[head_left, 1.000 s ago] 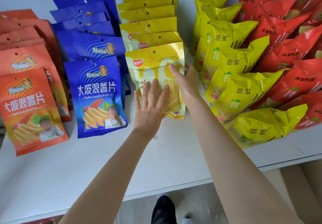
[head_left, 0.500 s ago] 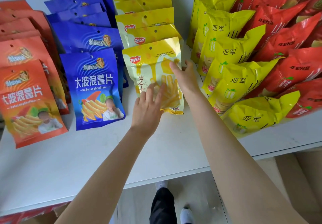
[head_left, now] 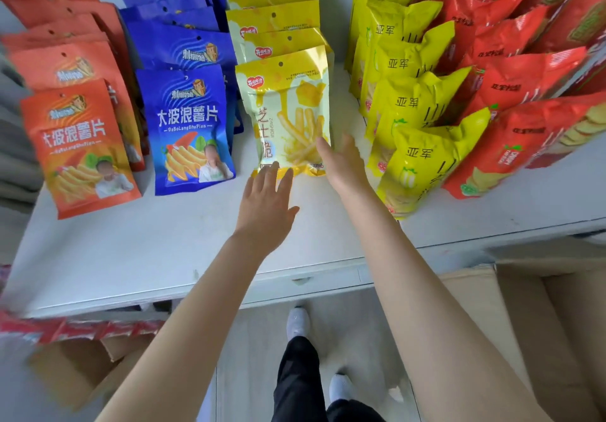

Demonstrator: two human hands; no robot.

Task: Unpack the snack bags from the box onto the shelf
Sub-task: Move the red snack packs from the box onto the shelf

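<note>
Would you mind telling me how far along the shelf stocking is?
Looks mostly done: five rows of bags stand on the shelf. In hand: the left hand and right hand, both open, touch the front pale-yellow bag. Left: red bags show by the box below.

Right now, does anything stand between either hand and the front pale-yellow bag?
Nothing visible does. The left hand reaches the pale-yellow bag at its bottom edge; the right hand lies at its lower right corner.

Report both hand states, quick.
Left hand: open, at the bottom edge of the front pale yellow bag.
Right hand: open, at that bag's lower right corner.
</note>
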